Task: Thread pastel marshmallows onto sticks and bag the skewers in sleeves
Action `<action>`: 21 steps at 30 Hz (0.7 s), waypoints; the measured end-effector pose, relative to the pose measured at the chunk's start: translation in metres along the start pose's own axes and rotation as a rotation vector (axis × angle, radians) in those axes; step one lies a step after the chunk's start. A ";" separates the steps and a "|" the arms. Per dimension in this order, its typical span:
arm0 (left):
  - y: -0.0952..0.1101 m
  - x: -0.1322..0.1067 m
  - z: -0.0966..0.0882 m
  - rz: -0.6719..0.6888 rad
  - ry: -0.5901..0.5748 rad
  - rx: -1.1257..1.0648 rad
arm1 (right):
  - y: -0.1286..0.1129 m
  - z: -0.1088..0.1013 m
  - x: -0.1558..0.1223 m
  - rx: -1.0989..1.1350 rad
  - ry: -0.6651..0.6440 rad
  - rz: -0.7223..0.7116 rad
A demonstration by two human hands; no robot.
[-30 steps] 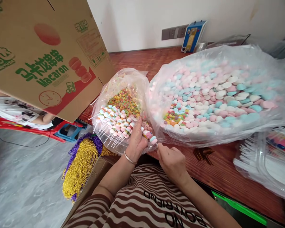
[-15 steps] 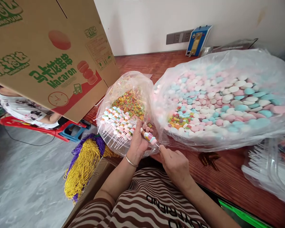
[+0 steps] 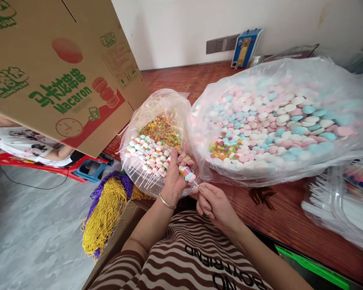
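Note:
My left hand (image 3: 174, 179) is closed round the sweet pieces of a candy skewer (image 3: 186, 174) at the near edge of a small clear bag (image 3: 157, 108). My right hand (image 3: 212, 203) pinches the white stick end of that skewer just below the sweets. The small bag holds coloured cereal rings (image 3: 161, 129) and several finished skewers (image 3: 147, 157) with white sticks fanning out to the left. To the right lies a big clear bag of pink, blue and white round candies (image 3: 278, 121).
A tilted Macaron cardboard box (image 3: 60, 76) overhangs the left. Gold and purple bead strings (image 3: 104, 209) hang below the wooden table's (image 3: 181, 78) near-left edge. Clear bags of white sticks (image 3: 341, 201) sit at right. A blue device (image 3: 244, 46) leans on the wall.
The skewer has been drawn a little nearer to me and my right hand has shifted slightly left along the stick. The view wobbled.

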State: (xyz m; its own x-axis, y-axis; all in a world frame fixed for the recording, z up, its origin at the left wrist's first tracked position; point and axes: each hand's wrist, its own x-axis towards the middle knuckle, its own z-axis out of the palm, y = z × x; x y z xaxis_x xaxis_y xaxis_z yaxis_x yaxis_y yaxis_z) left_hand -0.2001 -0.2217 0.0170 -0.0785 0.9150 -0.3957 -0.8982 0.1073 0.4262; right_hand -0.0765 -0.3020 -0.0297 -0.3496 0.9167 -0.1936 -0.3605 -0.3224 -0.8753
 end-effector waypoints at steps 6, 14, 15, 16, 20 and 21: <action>-0.008 0.000 -0.001 -0.031 0.073 0.000 | 0.007 -0.018 0.009 -1.213 0.233 -0.789; -0.029 -0.002 -0.009 -0.045 -0.016 0.074 | 0.013 -0.011 0.018 -1.054 0.269 -0.680; -0.029 -0.003 -0.011 -0.049 -0.031 0.095 | 0.011 -0.011 0.019 -0.931 0.253 -0.595; -0.027 -0.003 -0.012 -0.060 -0.041 0.112 | 0.009 -0.011 0.018 -0.832 0.232 -0.525; -0.004 0.001 -0.013 -0.016 -0.038 0.096 | 0.003 -0.018 0.009 -0.776 0.178 -0.459; 0.002 0.003 -0.012 0.019 -0.047 0.075 | 0.003 -0.019 0.007 -0.824 0.172 -0.479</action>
State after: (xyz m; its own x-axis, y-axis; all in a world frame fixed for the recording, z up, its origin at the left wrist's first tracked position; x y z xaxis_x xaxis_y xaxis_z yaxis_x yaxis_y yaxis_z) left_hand -0.2070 -0.2235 0.0067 -0.0731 0.9340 -0.3497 -0.8617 0.1174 0.4937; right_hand -0.0636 -0.2923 -0.0425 -0.1684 0.9508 0.2600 0.3103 0.3015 -0.9015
